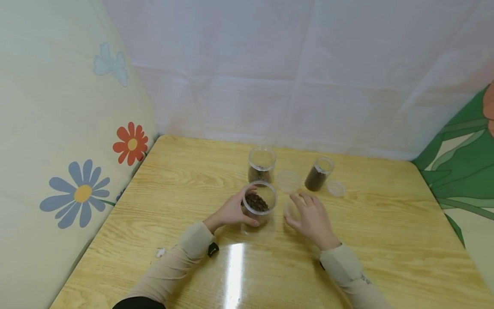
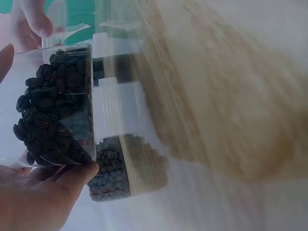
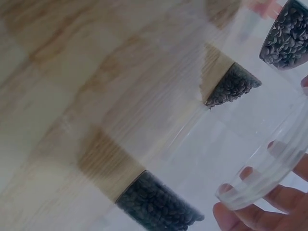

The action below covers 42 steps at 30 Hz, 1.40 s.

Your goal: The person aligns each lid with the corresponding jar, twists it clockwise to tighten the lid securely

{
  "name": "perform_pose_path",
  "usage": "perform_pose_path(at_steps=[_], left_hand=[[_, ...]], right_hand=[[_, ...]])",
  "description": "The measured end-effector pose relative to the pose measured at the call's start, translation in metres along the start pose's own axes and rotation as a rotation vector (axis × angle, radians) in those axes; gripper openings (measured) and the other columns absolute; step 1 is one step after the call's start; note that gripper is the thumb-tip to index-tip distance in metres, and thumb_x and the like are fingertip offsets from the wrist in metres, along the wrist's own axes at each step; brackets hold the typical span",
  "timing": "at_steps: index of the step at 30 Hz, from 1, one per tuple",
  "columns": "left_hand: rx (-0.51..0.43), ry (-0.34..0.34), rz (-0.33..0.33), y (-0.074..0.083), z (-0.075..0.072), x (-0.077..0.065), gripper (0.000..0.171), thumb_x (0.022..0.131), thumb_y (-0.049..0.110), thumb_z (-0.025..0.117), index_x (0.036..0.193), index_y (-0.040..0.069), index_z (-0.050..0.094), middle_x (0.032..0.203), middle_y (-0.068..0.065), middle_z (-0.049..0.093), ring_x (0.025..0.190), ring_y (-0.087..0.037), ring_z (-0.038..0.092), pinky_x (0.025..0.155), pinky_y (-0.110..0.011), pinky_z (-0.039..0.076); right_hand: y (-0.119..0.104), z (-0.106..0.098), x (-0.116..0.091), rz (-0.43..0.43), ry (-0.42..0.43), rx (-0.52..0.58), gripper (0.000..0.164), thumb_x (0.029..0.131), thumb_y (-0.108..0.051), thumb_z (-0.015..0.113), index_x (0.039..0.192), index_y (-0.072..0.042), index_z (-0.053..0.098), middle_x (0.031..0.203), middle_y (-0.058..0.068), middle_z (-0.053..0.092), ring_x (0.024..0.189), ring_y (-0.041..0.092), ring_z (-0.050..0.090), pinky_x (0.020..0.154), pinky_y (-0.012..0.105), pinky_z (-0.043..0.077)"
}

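Observation:
My left hand (image 1: 233,211) grips a clear round jar (image 2: 53,101) partly filled with dark coffee beans, fingers and thumb round its side. The jar's mouth is uncovered and it appears held slightly above the table. To its right, my right hand (image 1: 314,221) holds a clear round lid (image 3: 260,185) by the rim, tilted on edge, with the fingers (image 3: 284,197) curled behind it. A gap separates this lid from the held jar. Behind the held jar stands a second wide jar (image 1: 261,167) of beans, uncovered. A narrower, taller jar (image 1: 317,176) with dark contents stands farther right.
One clear lid (image 1: 287,181) lies flat between the two standing jars, and a smaller lid (image 1: 336,188) lies right of the narrow jar. A small black object (image 1: 212,249) is by the left sleeve. The glossy wooden table (image 1: 185,171) meets a white cloth backdrop (image 1: 247,98).

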<state>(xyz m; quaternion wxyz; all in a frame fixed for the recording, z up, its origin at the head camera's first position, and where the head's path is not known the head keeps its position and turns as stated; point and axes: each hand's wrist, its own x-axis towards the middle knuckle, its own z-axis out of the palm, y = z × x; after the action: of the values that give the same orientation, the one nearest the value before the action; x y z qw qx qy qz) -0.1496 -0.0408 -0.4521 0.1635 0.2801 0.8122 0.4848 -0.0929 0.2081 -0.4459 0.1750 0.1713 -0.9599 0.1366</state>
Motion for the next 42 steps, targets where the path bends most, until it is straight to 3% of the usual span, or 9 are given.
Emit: perform_pose_path(at_steps=[12,21,33,42], left_hand=[[0.061,-0.013,-0.029,0.002,0.002,0.004,0.099,0.060,0.016,0.086,0.140,0.013,0.028,0.137,-0.014,0.040,0.122,-0.026,0.040,0.101,-0.044,0.030],[0.095,-0.017,-0.015,0.002,0.001,0.004,0.099,0.059,0.018,0.086,0.139,0.009,0.028,0.134,-0.016,0.042,0.120,-0.027,0.043,0.100,-0.043,0.032],[0.128,0.005,-0.042,0.004,0.002,0.005,0.093,0.056,0.016,0.087,0.130,0.006,0.033,0.120,-0.010,0.052,0.111,-0.023,0.049,0.096,-0.039,0.037],[0.140,-0.009,-0.040,0.008,0.001,0.005,0.095,0.057,0.014,0.087,0.134,0.005,0.031,0.123,-0.010,0.050,0.113,-0.023,0.048,0.097,-0.039,0.036]], right_hand=[[0.005,-0.002,-0.005,0.040,-0.011,0.020,0.057,0.072,-0.035,0.071,0.117,-0.002,0.059,0.113,0.024,0.054,0.095,0.040,0.053,0.075,0.052,0.045],[0.008,-0.008,-0.007,0.058,-0.002,0.060,0.057,0.072,-0.033,0.072,0.117,-0.001,0.058,0.113,0.025,0.055,0.097,0.041,0.052,0.078,0.052,0.045],[0.012,-0.018,-0.008,0.033,0.129,0.184,0.056,0.068,-0.026,0.074,0.114,0.002,0.059,0.110,0.025,0.055,0.097,0.042,0.052,0.076,0.054,0.046],[0.012,-0.027,-0.009,-0.003,0.179,0.212,0.057,0.066,-0.023,0.076,0.114,0.002,0.058,0.110,0.023,0.055,0.095,0.041,0.052,0.074,0.053,0.047]])
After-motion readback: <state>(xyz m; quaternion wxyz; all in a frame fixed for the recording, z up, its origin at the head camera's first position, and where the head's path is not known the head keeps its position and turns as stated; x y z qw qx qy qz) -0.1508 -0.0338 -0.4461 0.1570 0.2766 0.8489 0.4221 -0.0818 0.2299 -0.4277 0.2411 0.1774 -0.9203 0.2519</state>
